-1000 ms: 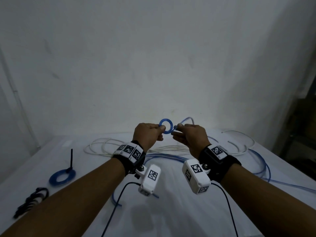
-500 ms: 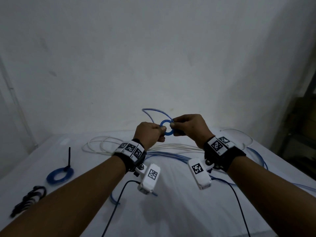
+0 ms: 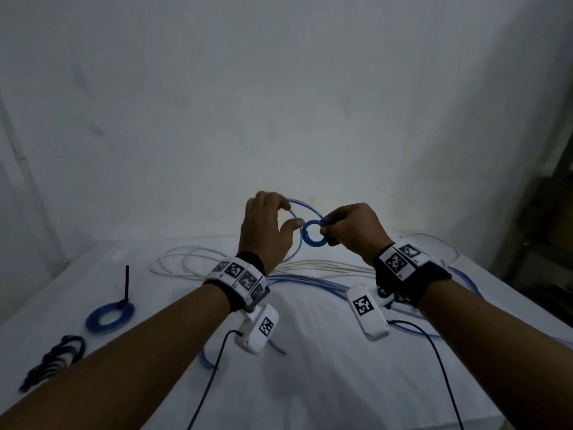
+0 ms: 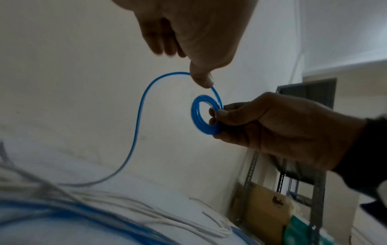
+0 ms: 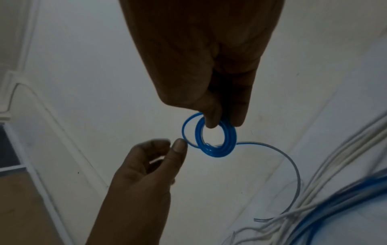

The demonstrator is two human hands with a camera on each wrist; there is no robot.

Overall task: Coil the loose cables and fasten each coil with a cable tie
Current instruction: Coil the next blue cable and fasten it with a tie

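Note:
My right hand [image 3: 325, 228] pinches a small blue cable coil [image 3: 313, 243] between thumb and fingers, held upright above the table. The same grip shows in the left wrist view on the coil [image 4: 194, 112] and in the right wrist view on the coil [image 5: 215, 152]. A loose blue strand [image 3: 305, 206] arcs from the coil over to my left hand [image 3: 293, 215]. The left thumb [image 4: 202, 81] touches the strand [image 4: 138, 119], while the fingers curl loosely apart from it. The strand [image 5: 293, 165] then drops to the table.
A finished blue coil [image 3: 110, 315] with an upright black tie [image 3: 126, 283] lies at the left of the white table [image 3: 310, 383]. A bunch of black cable ties [image 3: 55, 361] is near the front left. Loose white cables [image 3: 217, 262] and blue cables [image 3: 310, 283] lie behind my wrists. Shelving [image 3: 542, 243] stands right.
My left hand has let go of the coil, risen and loosened, with the strand now against its thumb. The right hand keeps the coil and has shifted slightly right.

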